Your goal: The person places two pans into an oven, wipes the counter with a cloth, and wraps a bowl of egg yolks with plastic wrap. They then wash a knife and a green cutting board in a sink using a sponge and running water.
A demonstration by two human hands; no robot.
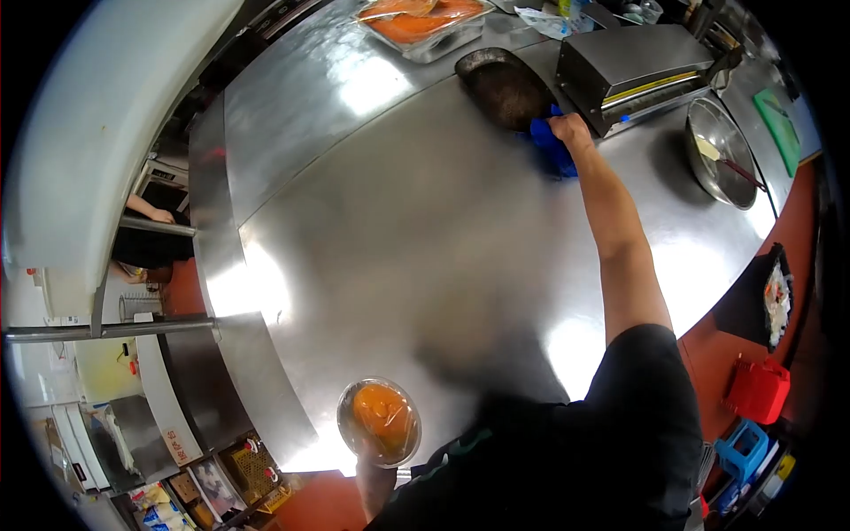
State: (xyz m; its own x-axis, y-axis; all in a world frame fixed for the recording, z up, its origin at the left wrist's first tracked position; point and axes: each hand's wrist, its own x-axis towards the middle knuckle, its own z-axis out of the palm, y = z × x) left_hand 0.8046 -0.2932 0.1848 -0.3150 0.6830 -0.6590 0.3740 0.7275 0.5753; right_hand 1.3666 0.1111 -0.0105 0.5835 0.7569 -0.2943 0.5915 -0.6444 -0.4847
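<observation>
My right hand is closed on a blue cloth at the near edge of a dark oval pan, which lies on the steel table. At the table's near left edge, my left hand is at the rim of a round bowl with orange contents under clear wrap. The fingers of that hand are blurred and partly hidden by the bowl, so their grip cannot be made out.
Behind the pan is a wrapped tray of orange food. A steel machine, a metal bowl with a spatula and a green board stand right. Another person's hand shows at left.
</observation>
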